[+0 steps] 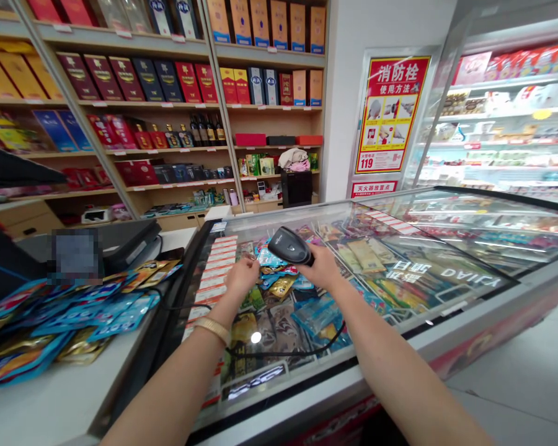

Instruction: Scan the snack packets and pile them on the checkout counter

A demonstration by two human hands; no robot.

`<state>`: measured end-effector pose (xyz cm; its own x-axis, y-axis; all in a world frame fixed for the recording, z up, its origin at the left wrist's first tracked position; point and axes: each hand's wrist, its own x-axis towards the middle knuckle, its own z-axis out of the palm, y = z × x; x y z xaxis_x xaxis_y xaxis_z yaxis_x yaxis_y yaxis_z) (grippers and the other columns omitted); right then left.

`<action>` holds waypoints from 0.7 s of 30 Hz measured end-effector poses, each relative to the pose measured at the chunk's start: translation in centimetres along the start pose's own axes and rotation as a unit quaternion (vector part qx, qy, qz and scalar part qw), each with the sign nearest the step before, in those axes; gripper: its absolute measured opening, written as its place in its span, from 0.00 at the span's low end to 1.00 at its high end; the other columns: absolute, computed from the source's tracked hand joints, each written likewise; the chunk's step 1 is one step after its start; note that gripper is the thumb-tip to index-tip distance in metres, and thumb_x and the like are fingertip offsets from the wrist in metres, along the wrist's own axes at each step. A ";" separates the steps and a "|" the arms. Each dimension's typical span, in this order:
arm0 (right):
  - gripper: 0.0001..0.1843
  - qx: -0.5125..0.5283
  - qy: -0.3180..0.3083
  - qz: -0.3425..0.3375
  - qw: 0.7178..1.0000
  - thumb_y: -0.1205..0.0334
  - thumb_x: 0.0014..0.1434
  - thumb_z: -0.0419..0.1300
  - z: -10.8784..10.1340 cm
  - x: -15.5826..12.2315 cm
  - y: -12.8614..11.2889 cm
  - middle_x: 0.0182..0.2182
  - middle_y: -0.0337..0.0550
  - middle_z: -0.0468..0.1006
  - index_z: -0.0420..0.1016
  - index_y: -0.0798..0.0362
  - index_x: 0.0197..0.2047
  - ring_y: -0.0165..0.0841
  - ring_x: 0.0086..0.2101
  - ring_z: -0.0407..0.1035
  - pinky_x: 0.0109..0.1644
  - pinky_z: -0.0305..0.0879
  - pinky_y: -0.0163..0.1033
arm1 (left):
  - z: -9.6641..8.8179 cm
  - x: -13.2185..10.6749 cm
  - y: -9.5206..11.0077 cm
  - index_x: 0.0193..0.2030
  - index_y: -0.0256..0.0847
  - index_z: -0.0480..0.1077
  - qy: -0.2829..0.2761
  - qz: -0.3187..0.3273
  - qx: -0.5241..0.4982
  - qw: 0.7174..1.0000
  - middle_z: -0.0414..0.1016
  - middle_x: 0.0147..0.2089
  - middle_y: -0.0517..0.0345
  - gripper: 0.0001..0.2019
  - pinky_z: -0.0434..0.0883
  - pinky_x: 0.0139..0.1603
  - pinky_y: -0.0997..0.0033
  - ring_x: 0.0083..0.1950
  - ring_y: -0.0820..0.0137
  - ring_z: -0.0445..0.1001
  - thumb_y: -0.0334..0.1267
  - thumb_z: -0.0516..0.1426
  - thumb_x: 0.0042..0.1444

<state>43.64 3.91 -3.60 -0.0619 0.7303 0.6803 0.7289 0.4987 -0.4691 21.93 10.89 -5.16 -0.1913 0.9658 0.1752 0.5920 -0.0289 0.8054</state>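
Observation:
My right hand is closed around the handle of a black barcode scanner, whose head points left over the glass lid of a chest freezer. A black cable runs from the scanner down across the glass. My left hand, with a gold bracelet on the wrist, rests with curled fingers on the glass beside a column of red-and-white price labels. Whether it pinches anything is hidden. Colourful frozen packets lie under the glass below both hands.
A white counter at left carries a pile of blue and gold sachets and a black register unit. Shelves of boxed goods and bottles line the back wall. A red fire-hydrant poster and an open chilled cabinet stand at right.

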 end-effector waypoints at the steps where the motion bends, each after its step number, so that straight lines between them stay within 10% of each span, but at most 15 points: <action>1: 0.10 -0.001 -0.001 0.002 1.000 0.59 0.50 0.63 0.0 0.0 0.0 0.31 0.44 0.80 0.76 0.51 0.37 0.37 0.31 0.73 0.37 0.65 0.37 | 0.1 -0.1 -0.1 0.19 0.45 0.68 -0.004 -0.006 -0.020 1.000 0.72 0.21 0.56 0.09 0.67 0.41 0.62 0.38 0.55 0.76 0.43 0.60 0.44; 9: 0.15 0.004 -0.030 -0.014 0.999 0.61 0.48 0.63 0.3 0.0 -0.2 0.34 0.46 0.81 0.77 0.53 0.42 0.38 0.34 0.74 0.39 0.65 0.38 | -1.8 -1.4 -0.1 0.25 0.41 0.65 -0.001 -0.003 -0.254 0.967 0.73 0.28 0.58 0.09 0.72 0.40 0.65 0.34 0.66 0.76 0.43 0.56 0.49; 15: 0.13 0.032 -0.060 -0.059 0.996 0.63 0.48 0.64 0.1 -0.2 -1.4 0.33 0.44 0.80 0.78 0.52 0.40 0.37 0.34 0.73 0.39 0.65 0.36 | -5.7 -3.0 -0.2 0.30 0.42 0.59 -0.008 -0.055 -0.472 0.880 0.74 0.32 0.60 0.12 0.76 0.40 0.63 0.33 0.71 0.76 0.42 0.60 0.51; 21: 0.17 0.094 -0.103 -0.068 0.988 0.62 0.50 0.64 0.1 -0.5 -2.7 0.36 0.42 0.82 0.78 0.51 0.45 0.37 0.36 0.75 0.41 0.67 0.36 | -6.7 -3.9 -0.7 0.31 0.42 0.59 0.018 -0.092 -0.498 0.862 0.72 0.30 0.63 0.12 0.76 0.35 0.64 0.31 0.71 0.76 0.40 0.60 0.53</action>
<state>41.61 2.21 -2.74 -0.3015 0.7203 0.6247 0.5654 0.6627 -0.4911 16.98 5.42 -2.59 -0.2445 0.9696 -0.0046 -0.4127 -0.0998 0.9054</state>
